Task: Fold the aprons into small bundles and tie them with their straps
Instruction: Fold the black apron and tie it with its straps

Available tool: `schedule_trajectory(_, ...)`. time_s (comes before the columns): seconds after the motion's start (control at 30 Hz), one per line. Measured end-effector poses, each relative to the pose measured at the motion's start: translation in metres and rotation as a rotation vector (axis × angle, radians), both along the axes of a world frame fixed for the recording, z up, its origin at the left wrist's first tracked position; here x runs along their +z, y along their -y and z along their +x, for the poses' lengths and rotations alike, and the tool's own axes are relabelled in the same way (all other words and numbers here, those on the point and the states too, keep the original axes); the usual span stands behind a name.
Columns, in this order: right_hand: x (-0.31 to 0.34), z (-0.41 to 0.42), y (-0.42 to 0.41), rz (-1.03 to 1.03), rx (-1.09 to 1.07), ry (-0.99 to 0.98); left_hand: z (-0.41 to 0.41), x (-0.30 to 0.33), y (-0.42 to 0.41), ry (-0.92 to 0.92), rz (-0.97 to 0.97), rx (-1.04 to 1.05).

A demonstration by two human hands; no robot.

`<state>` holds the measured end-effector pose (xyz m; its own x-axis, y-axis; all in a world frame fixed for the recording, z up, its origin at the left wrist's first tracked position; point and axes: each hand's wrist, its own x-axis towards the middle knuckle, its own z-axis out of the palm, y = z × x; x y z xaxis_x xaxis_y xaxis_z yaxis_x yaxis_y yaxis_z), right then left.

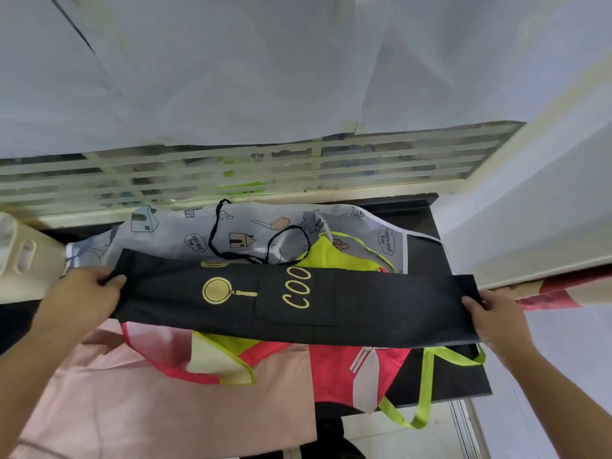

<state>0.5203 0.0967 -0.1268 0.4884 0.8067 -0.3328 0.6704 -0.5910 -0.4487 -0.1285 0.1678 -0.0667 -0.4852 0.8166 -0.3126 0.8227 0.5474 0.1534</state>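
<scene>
While we hold the black fabric apron with yellow pan and lettering print (291, 303) stretched into a long band across the middle of the view, our left hand (89, 293) grips its end at nine o'clock and our right hand (493, 318) pinches the opposite end at three o'clock, fingers of both curled round the cloth. The band is already folded lengthwise and seems to hang just above the pile, not flat on it. Its thin black straps (251, 243) trail toward twelve o'clock over a pale grey translucent apron printed with houses and animals (231, 230), which lies along the far edge of the dark tabletop (420, 233). A lime-green and red apron with green straps (357, 366) sits beneath, spilling toward five o'clock, and a pink cloth (132, 392) drapes at seven o'clock.

In our judgement the fold is at mid-stage: the long strip has yet to be rolled or halved into a bundle. The risks lie in the loose straps, which could snag on the grey apron or tangle with the green ones when the strip is lifted. A slack grip at either end could also let the layers slide apart and undo the fold.
</scene>
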Motion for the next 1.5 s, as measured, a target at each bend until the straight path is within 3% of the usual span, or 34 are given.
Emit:
schedule_trajectory(0.2,-0.009,-0.004,-0.001,-0.095,-0.006,0.056,-0.009,-0.023,0.008,-0.156,-0.053,-0.088)
schedule_trajectory(0.27,-0.006,-0.015,-0.002,-0.147,-0.041,0.149,0.019,-0.009,0.013,-0.242,0.035,-0.127)
schedule_trajectory(0.33,-0.001,-0.034,-0.005,-0.074,0.052,0.318,0.052,0.003,0.015,-0.243,0.175,-0.242)
schedule_trajectory(0.4,0.008,-0.071,-0.006,0.092,0.263,0.392,0.087,0.008,0.01,-0.099,0.181,-0.412)
schedule_trajectory(0.47,0.02,-0.121,-0.006,0.131,0.509,0.22,0.122,0.004,0.003,0.101,0.119,-0.493)
schedule_trajectory(0.53,0.023,-0.171,-0.004,0.024,0.711,0.003,0.157,-0.005,-0.008,0.246,0.123,-0.459)
schedule_trajectory(0.63,0.006,-0.225,-0.005,-0.075,0.933,-0.048,0.198,-0.026,-0.029,0.448,0.108,-0.279)
schedule_trajectory(0.77,-0.024,-0.244,-0.004,-0.156,0.975,0.048,0.218,-0.029,-0.052,0.668,-0.054,-0.089)
schedule_trajectory(0.9,-0.026,-0.24,-0.004,-0.155,0.965,0.036,0.212,0.004,-0.046,1.036,0.01,0.099)
schedule_trajectory(1.0,-0.027,-0.238,-0.005,-0.16,0.957,0.014,0.199,0.031,-0.02,1.254,-0.209,0.137)
schedule_trajectory(1.1,-0.028,-0.24,-0.007,-0.181,0.94,-0.004,0.191,0.037,0.019,1.172,-0.466,0.155)
schedule_trajectory(1.3,-0.029,-0.24,-0.008,-0.198,0.941,0.0,0.176,0.003,0.076,0.781,-0.696,0.068)
schedule_trajectory(1.37,-0.027,-0.242,-0.008,-0.194,0.937,-0.006,0.173,0.001,0.085,0.621,-0.811,-0.103)
schedule_trajectory(1.43,-0.027,-0.243,-0.009,-0.202,0.941,0.004,0.171,0.005,0.089,0.366,-0.903,-0.425)
schedule_trajectory(1.5,-0.026,-0.244,-0.007,-0.22,0.956,0.031,0.175,0.012,0.094,0.105,-0.872,-0.699)
